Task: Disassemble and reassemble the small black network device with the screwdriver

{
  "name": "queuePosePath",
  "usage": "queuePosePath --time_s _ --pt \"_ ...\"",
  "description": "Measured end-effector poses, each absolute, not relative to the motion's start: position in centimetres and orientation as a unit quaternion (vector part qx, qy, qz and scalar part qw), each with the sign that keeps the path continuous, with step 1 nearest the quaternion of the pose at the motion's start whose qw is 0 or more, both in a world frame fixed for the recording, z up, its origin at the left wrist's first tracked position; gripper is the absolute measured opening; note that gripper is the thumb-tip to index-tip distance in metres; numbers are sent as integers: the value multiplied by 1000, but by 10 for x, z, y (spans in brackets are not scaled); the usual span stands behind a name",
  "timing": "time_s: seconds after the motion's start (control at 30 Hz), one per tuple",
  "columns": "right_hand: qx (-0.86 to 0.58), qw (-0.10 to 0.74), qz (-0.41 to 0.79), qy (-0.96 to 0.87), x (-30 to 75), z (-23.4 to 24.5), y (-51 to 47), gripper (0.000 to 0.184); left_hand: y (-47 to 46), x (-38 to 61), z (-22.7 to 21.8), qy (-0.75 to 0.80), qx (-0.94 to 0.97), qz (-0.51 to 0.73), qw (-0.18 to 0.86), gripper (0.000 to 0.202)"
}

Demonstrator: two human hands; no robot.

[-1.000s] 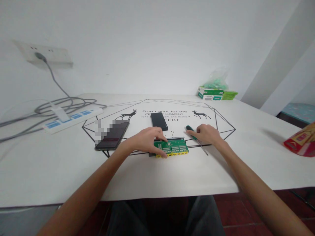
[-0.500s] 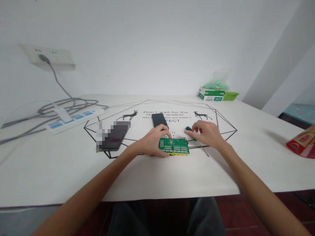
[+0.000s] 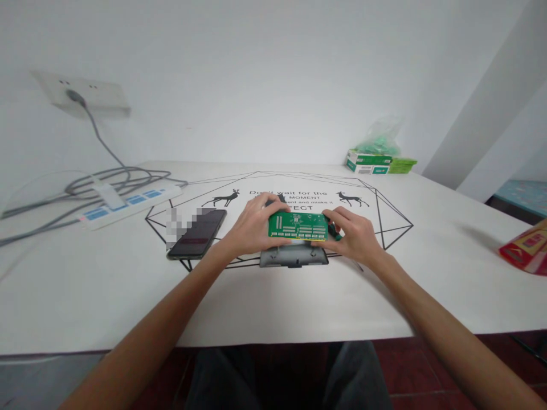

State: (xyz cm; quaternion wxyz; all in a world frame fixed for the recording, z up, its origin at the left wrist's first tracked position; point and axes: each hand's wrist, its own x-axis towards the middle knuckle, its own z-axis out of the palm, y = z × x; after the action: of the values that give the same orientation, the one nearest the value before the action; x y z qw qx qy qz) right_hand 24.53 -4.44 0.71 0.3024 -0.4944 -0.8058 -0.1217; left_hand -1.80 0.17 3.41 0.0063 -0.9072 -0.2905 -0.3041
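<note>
here it is: left hand (image 3: 253,229) clamped on one end of the green circuit board (image 3: 298,226), right hand (image 3: 355,233) pinching the other, board tilted up over the far side of a grey casing (image 3: 294,257); screwdriver (image 3: 335,232) partly hidden by the right hand, phone (image 3: 200,234) lying left, power strip (image 3: 133,204) farther out.

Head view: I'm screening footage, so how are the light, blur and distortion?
In the head view, light is soft, with a faint shadow beside the right forearm; also in the head view, the red packet looks stretched, pixel blocks cover part of the phone, and fine detail on the green board blurs.
</note>
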Motion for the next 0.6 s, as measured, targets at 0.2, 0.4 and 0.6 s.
queuePosePath --time_s 0.2,0.4,0.6 --pt "-511 328 -117 -786 250 7 -43 58 11 -29 34 -308 -898 -308 65 56" --pt "-539 351 -67 -763 252 3 -39 61 11 -27 33 -329 -881 -329 86 49" --pt "-517 404 54 -753 252 8 -39 68 8 -26 39 -298 -881 -365 -39 51"
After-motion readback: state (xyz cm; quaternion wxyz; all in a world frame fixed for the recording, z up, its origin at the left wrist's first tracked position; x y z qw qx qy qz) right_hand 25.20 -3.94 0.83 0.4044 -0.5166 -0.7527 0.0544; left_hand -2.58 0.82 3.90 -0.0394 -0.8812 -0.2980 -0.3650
